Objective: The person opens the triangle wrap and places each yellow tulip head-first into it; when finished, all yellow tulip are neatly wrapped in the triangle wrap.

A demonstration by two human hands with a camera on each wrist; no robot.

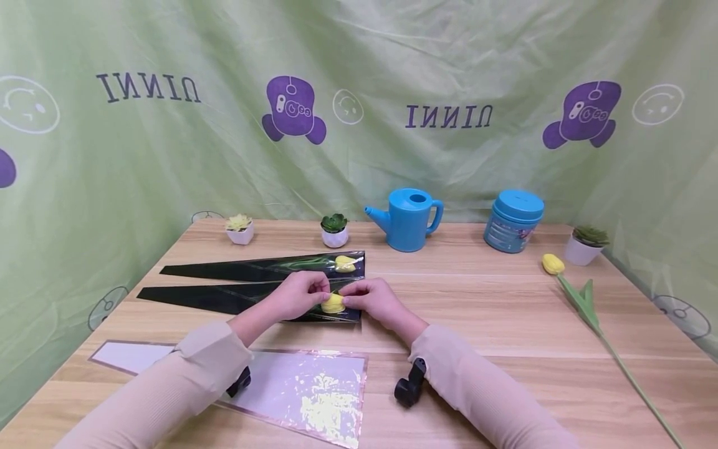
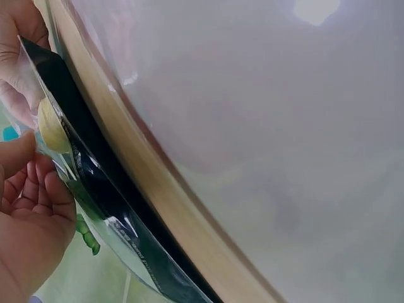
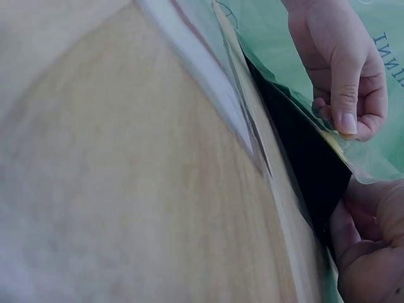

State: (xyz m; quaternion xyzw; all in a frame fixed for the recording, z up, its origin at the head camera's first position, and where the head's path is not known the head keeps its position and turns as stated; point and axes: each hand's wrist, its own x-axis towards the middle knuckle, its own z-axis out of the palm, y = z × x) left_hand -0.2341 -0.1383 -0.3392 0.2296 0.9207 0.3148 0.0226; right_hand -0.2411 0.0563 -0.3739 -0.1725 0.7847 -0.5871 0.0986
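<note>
A black flower sleeve with a clear front (image 1: 224, 299) lies across the table with a yellow tulip (image 1: 333, 304) inside, its bloom near the wide end. My left hand (image 1: 297, 293) pinches the clear film beside the bloom between thumb and fingers, seen closely in the right wrist view. On the bloom's other side, my right hand (image 1: 380, 300) grips the sleeve by its open end. The black backing (image 3: 297, 145) lifts toward the hands there. Just behind lies a second black sleeve (image 1: 224, 269), holding another yellow tulip (image 1: 344, 264).
A white sleeve with a pink border (image 1: 280, 374) lies in front, partly under the left forearm. At right lies a loose yellow tulip (image 1: 586, 305). Along the back stand a blue watering can (image 1: 406, 221), a blue lidded tub (image 1: 512, 224) and small potted succulents (image 1: 335, 232).
</note>
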